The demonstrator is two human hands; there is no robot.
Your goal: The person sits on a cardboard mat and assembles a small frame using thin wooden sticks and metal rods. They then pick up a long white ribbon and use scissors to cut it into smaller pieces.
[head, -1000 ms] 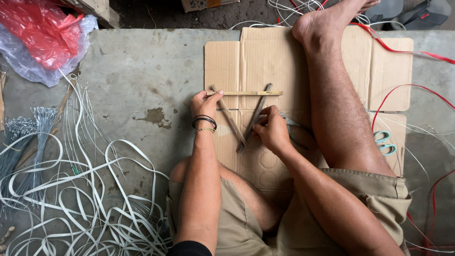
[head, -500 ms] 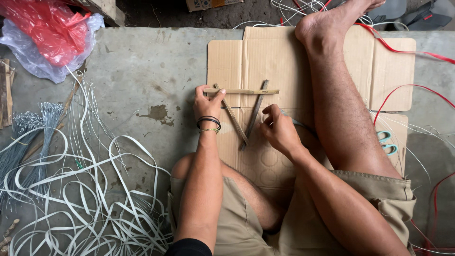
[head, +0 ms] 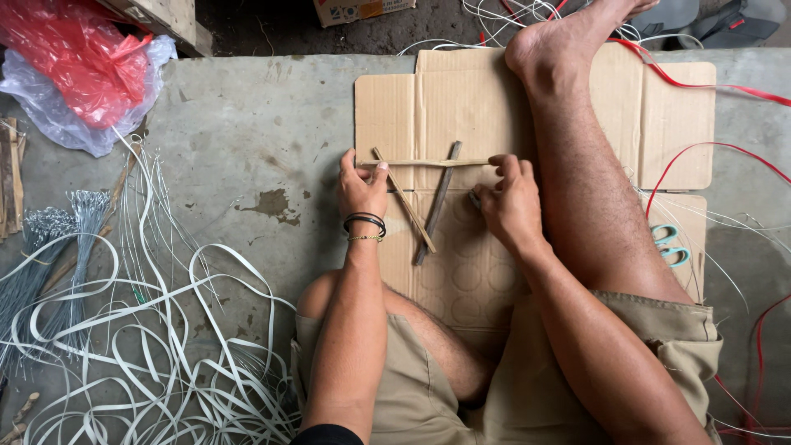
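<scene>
The left hand pinches one end of a horizontal bamboo strip; the right hand pinches the other end; the strip lies across two crossed sticks on flattened cardboard; beyond, a red plastic bag with unclear contents lies on the concrete floor.

The person wears khaki shorts of a plain woven cloth, with a stitched hem showing at the leg opening and creases across the lap. At the bottom edge of the view a bit of black sleeve covers the upper left arm. The left hand carries a stack of thin black bands at the wrist, with a fine gold-coloured chain just below them. The right hand has no ring, band or watch. Both forearms are bare, the legs are bare below the shorts, and the foot is unshod.
</scene>
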